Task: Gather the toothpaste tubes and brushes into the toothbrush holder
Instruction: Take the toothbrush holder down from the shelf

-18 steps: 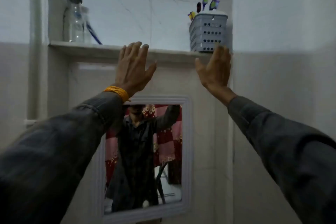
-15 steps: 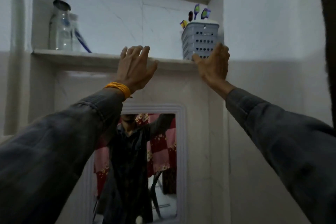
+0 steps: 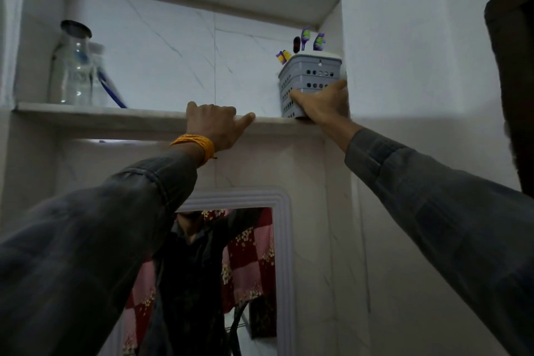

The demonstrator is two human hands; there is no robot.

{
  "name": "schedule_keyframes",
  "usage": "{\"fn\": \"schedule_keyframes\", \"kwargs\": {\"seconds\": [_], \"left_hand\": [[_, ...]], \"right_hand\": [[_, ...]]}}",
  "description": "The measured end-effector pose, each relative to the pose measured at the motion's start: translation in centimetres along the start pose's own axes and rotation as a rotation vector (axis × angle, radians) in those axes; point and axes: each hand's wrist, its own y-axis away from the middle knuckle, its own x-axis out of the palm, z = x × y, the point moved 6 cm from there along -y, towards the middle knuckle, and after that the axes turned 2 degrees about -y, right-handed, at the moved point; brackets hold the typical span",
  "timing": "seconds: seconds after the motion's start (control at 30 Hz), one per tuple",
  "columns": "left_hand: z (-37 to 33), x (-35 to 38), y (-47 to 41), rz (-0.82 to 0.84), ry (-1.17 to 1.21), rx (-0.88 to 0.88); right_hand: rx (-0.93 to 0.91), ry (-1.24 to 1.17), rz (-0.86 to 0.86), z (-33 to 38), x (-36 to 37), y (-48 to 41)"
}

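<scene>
A grey perforated toothbrush holder (image 3: pixel 313 72) stands at the right end of a recessed wall shelf (image 3: pixel 115 116). Purple-and-green toothbrush heads (image 3: pixel 312 39) and a yellow-purple tube end (image 3: pixel 283 56) stick out of its top. My right hand (image 3: pixel 323 104) wraps the holder's lower front, thumb on its left side. My left hand (image 3: pixel 215 127), with an orange band at the wrist, has its fingers curled over the shelf's front edge, left of the holder. A blue-handled brush (image 3: pixel 112 92) leans by a jar at the shelf's left end.
A clear glass jar with a dark lid (image 3: pixel 73 66) stands at the shelf's far left. Below the shelf hangs a white-framed mirror (image 3: pixel 284 240) reflecting a person and a red checked cloth. A dark edge (image 3: pixel 514 81) juts in at the right.
Both hands rose from flat against the wall below the shelf. The right one took hold of the holder; the left one hooked onto the shelf edge. The view tilted upward.
</scene>
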Motion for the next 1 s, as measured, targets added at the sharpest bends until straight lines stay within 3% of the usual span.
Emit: {"fn": "schedule_keyframes", "kwargs": {"seconds": [0.2,0.3,0.4,0.47,0.67,0.9,1.0], "left_hand": [[-0.2,-0.7,1.9,-0.039,0.071,-0.028],[-0.7,-1.4,4.6,-0.146,0.214,-0.011],[-1.2,-1.9,9.2,-0.259,0.388,-0.030],[-1.5,-1.0,13.6,-0.245,0.443,-0.046],[-0.1,8.2,33.1,0.067,0.467,-0.149],[0.1,18.0,58.2,0.684,0.440,-0.407],[-1.0,19.5,65.2,0.913,0.477,-0.399]], "right_hand": [[0.025,-0.085,-0.041,0.5,-5.0,2.5],[0.008,-0.167,-0.059,-0.3,-8.0,5.6],[0.041,-0.245,-0.005,-3.4,-9.8,10.8],[0.093,-0.264,0.068,-7.4,-9.6,15.4],[0.316,-0.217,0.296,-22.5,-7.9,35.7],[0.718,-0.035,0.483,-36.0,-10.0,61.9],[0.814,0.032,0.549,-38.6,-11.1,68.3]]}}
